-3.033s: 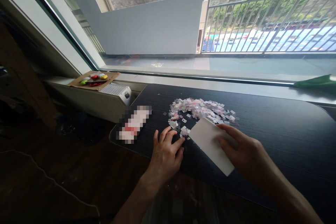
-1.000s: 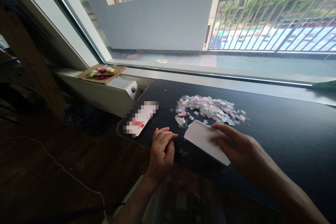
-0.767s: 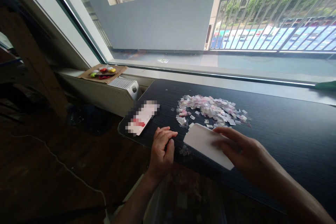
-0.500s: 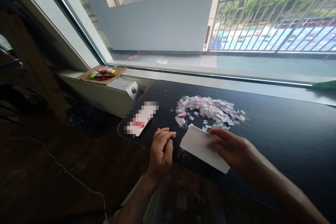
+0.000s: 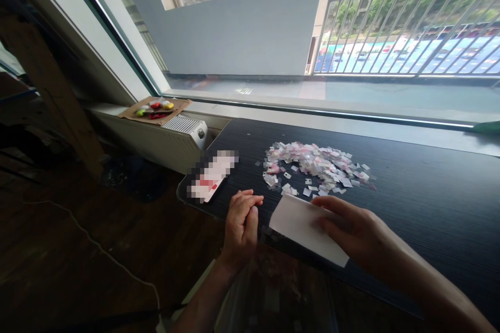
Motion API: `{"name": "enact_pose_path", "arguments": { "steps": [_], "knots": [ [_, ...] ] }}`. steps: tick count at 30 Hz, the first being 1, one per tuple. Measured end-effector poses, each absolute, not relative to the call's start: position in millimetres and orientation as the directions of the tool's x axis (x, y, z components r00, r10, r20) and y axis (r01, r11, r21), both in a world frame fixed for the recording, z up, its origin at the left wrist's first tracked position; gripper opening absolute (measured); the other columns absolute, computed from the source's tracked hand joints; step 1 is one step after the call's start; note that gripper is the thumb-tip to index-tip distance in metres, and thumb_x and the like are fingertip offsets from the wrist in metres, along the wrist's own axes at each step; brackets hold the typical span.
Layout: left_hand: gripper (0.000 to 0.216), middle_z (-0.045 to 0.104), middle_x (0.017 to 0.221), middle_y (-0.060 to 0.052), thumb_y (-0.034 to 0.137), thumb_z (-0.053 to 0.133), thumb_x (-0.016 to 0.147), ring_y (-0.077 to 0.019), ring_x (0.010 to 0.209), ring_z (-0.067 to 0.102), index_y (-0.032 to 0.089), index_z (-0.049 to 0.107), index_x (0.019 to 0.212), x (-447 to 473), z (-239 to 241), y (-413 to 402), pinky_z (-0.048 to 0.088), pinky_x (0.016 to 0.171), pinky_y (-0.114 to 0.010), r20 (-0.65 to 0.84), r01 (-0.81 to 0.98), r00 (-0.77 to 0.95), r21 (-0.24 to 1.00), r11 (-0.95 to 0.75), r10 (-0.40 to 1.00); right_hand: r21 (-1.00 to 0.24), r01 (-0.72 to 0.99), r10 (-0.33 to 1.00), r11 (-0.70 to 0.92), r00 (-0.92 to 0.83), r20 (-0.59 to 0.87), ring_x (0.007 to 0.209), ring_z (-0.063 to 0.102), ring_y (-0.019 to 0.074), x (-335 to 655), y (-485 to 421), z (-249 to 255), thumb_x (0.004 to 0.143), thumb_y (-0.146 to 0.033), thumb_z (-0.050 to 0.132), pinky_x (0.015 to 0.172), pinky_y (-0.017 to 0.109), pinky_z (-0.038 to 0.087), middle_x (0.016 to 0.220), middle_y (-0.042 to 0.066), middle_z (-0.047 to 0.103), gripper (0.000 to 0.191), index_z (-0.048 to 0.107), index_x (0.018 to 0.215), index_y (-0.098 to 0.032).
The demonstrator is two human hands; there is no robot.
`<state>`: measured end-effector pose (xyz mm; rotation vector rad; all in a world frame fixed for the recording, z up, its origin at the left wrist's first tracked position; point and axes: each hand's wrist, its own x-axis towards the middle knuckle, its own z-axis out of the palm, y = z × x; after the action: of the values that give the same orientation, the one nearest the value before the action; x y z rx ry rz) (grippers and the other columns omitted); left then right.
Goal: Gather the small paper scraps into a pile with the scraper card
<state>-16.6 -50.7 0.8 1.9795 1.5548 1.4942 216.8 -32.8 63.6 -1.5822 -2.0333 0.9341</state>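
My right hand (image 5: 351, 223) grips a white sheet of stiff paper or thin card (image 5: 302, 223) between thumb and fingers. The sheet slants over the front edge of the dark table, its far edge near a pile of small square paper and plastic scraps (image 5: 312, 161). At the table's edge, to the left of the sheet, my left hand (image 5: 242, 221) is held with slightly bent fingers pointing right. Nothing shows in it. A few scraps lie between this hand and the sheet. Below the edge, a clear plastic container or bag (image 5: 277, 291) shows dimly with scraps in it.
A blurred-out white and red flat item (image 5: 213, 177) lies at the left of the dark table (image 5: 425, 203). Beyond it, a radiator (image 5: 183, 132) bears cardboard (image 5: 133, 112) with colourful small items. A window runs along the back. A white cable (image 5: 97, 252) crosses the floor.
My right hand has drawn the white sheet slightly toward me, away from the pile, and tipped it lower. The left hand stays almost still. The view has shifted slightly.
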Motion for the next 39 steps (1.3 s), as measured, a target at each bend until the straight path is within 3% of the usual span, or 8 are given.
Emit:
{"name": "enact_pose_path", "arguments": {
  "steps": [11,15,19,25,28,31,34,39],
  "knots": [
    [0.028,0.07,0.092,-0.005,0.016,0.04,0.095,-0.0208,0.104,0.063,0.02,0.065,0.105,-15,1,-51,0.05,0.099,-0.041,0.559,0.581,-0.073,0.697,-0.42,0.826,-0.688,0.711,0.974,0.147,-0.224,-0.023,0.058,0.066,0.0177,225,-30,63,0.087,-0.039,0.048,0.049,0.026,0.047,0.082,0.003,0.076,0.037,0.069,0.113,-0.023],
    [0.027,0.07,0.092,-0.005,0.016,0.04,0.094,-0.0205,0.104,0.063,0.02,0.065,0.105,-15,1,-51,0.049,0.099,-0.041,0.561,0.581,-0.078,0.697,-0.42,0.824,-0.614,0.753,0.964,0.235,-0.259,0.051,0.061,0.069,0.0202,223,-33,70,0.086,-0.035,0.049,0.053,0.028,0.049,0.078,0.003,0.077,0.033,0.071,0.109,-0.025],
    [0.027,0.07,0.093,-0.005,0.016,0.04,0.095,-0.0202,0.105,0.063,0.02,0.065,0.105,-15,0,-52,0.049,0.101,-0.041,0.561,0.576,-0.08,0.701,-0.421,0.824,-0.527,0.831,0.982,0.179,-0.121,0.143,0.066,0.072,0.0237,233,-42,75,0.086,-0.041,0.049,0.055,0.03,0.049,0.083,0.003,0.078,0.034,0.07,0.11,-0.031],
    [0.028,0.07,0.094,-0.005,0.019,0.039,0.096,-0.0204,0.106,0.062,0.02,0.065,0.107,-16,1,-51,0.047,0.102,-0.042,0.545,0.541,-0.088,0.729,-0.42,0.834,-0.61,0.79,0.998,0.055,-0.047,0.03,0.05,0.062,0.0189,231,-53,71,0.085,-0.046,0.046,0.046,0.029,0.044,0.072,0.002,0.074,0.039,0.071,0.109,-0.027],
    [0.03,0.069,0.105,-0.007,0.025,0.038,0.098,-0.0201,0.108,0.062,0.019,0.063,0.115,-16,7,-57,0.047,0.103,-0.04,0.433,0.469,-0.089,0.813,-0.346,0.897,-0.655,0.755,0.995,0.018,-0.079,-0.063,0.048,0.06,0.0173,225,-45,65,0.083,-0.044,0.048,0.044,0.028,0.044,0.07,0.002,0.072,0.039,0.071,0.108,-0.023],
    [0.039,0.062,0.128,-0.01,0.036,0.035,0.101,-0.0218,0.122,0.057,0.021,0.053,0.131,-13,12,-70,0.047,0.104,-0.038,0.264,0.372,-0.093,0.904,-0.212,0.96,-0.713,0.7,0.98,0.038,-0.166,-0.111,0.061,0.066,0.0189,223,-35,62,0.081,-0.039,0.053,0.052,0.027,0.049,0.08,0.004,0.075,0.037,0.072,0.106,-0.02],
    [0.048,0.05,0.146,-0.01,0.047,0.032,0.101,-0.025,0.137,0.044,0.023,0.045,0.141,-6,12,-88,0.037,0.114,-0.043,0.159,0.286,-0.097,0.95,-0.126,0.982,-0.745,0.666,0.975,0.042,-0.191,-0.116,0.073,0.069,0.0214,221,-29,60,0.08,-0.037,0.054,0.06,0.028,0.053,0.091,0.006,0.076,0.037,0.072,0.107,-0.019],
    [0.057,0.039,0.154,-0.008,0.057,0.032,0.098,-0.0271,0.146,0.03,0.025,0.04,0.145,8,10,-105,0.022,0.121,-0.047,-0.018,0.03,-0.144,0.999,0.023,0.989,-0.784,0.619,0.941,0.032,-0.284,-0.186,0.076,0.069,0.0216,213,-26,60,0.08,-0.038,0.051,0.06,0.027,0.053,0.095,0.007,0.076,0.04,0.071,0.108,-0.018]
  ]
}}
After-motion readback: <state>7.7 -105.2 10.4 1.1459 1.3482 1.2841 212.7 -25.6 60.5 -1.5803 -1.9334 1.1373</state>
